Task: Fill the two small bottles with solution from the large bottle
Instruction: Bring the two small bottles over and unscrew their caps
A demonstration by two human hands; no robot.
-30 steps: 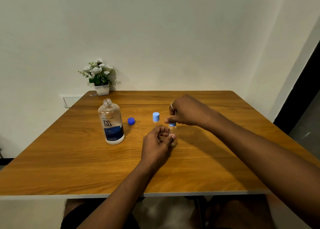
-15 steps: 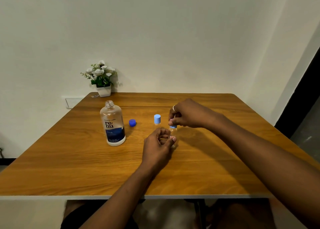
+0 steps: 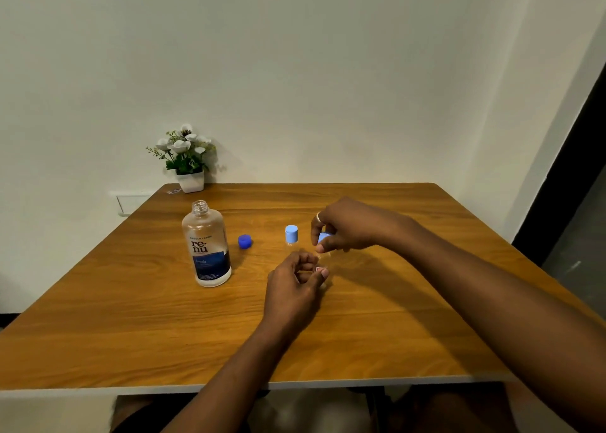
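Centre of the table: a small clear plastic bottle [image 3: 321,260] stands upright on the wood, mostly hidden by the two hands around it. The left hand [image 3: 295,285] has it by the body, fingers curled in from the left and the thumb pressed across the front. A scrap of reddish label shows just beside the thumbnail.

Right above it, the right hand [image 3: 354,226] pinches a light-blue plastic cap [image 3: 323,237] between thumb and forefinger. The cap is tilted in that pinch, directly over the bottle's neck. Whether it touches the neck, I cannot tell: the thumb covers the join. A silver ring [image 3: 318,216] shows on one finger of that hand.

Just to the left stands the second small clear bottle [image 3: 291,235], upright with its light-blue cap on. No hand is on it.

Further left, a dark-blue round screw cap [image 3: 245,241] lies on the table by itself. Beside it stands the large clear bottle with the blue-and-white label [image 3: 206,245], upright, its threaded neck uncovered, apart from both hands.

All of it sits on a square wooden table [image 3: 131,334]. At the far left corner there is a small white pot of white flowers [image 3: 190,181] against the pale wall. A white wall socket [image 3: 131,203] shows just below the table's edge.
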